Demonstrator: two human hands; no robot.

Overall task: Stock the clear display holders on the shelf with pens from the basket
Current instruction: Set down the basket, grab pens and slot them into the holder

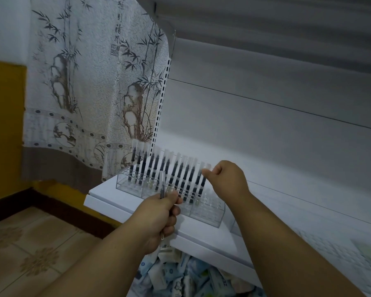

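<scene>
Left hand [162, 213] grips one pen [162, 185] upright before the clear holder [204, 213] on the white shelf [201, 236]. Right hand [225, 179] pinches the rightmost standing pen [201, 185] (cap end). Packets [180, 275] lie below.

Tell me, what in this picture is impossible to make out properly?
- Head view, left hand: how many pens it grips; the fingers cover the lower parts.
- Right hand: the top of the pen it pinches is hidden by its fingertips.
- Packets below the shelf: blurred print, cut off by the bottom edge; no basket rim shows.
- Second clear holder: mostly behind the right forearm.
</scene>
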